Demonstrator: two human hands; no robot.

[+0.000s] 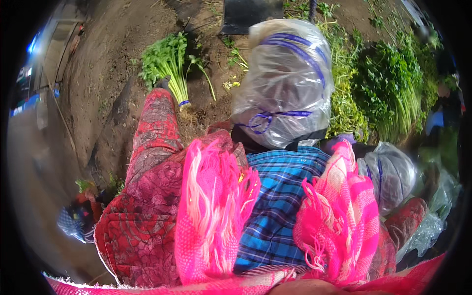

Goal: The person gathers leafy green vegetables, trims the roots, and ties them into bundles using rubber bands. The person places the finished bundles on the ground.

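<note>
A bulky shape wrapped in clear plastic (284,92) fills the space before my lap. Purple ribbon binds it in a few bands, tied in a loop near its lower end; what the plastic covers cannot be told. My left hand is not visible. To the right, another clear plastic wrap (391,177) with purple ribbon appears to cover part of my right arm. A lavender patch that may be my gloved right hand (343,139) shows beside the large shape, mostly hidden. Left of the shape, a bundle of celery-like greens (173,66) lies on the soil, tied with purple ribbon near its roots.
A larger pile of leafy green stalks (396,84) lies at the right, beside yellowing trimmings (344,107). A black panel (252,16) is at the top. Another person (83,212) is at lower left. A pink checked scarf (339,217) hangs over my plaid shirt.
</note>
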